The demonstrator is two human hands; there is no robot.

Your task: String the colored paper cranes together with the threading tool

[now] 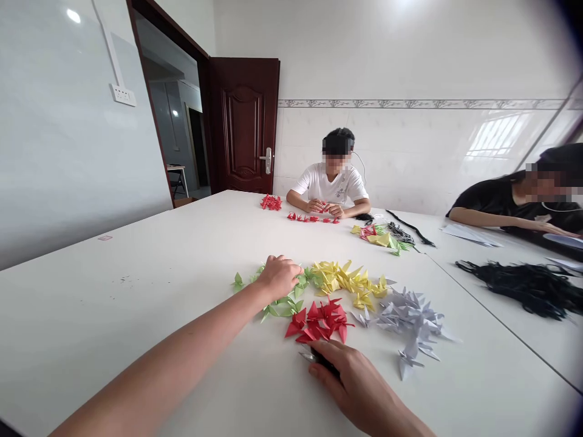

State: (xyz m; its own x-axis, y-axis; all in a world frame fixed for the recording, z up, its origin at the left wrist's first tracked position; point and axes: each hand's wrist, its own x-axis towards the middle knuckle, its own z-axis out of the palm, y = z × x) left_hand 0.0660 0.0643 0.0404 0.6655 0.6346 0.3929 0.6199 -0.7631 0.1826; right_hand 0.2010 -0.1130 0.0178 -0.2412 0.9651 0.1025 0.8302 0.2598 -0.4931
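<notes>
- Green paper cranes [281,308] lay on the bench [218,243] around the nearer left hand [279,278]; whether its curled fingers held one was hidden.
- The right hand [350,373] clasped a black-handled tool [327,363], tip leftward, beside red paper cranes [319,320].

Legible text: none. A small pinkish label [105,238] is noted on the white tabletop [182,255], near its left edge; reddish marks are borne by it, but no letters or numbers can be made out at this size. Small dark motifs [340,193] are seen on the front of a white T-shirt [322,181] worn by the person [328,185] across the table; whether any lettering is included in them cannot be told
</notes>
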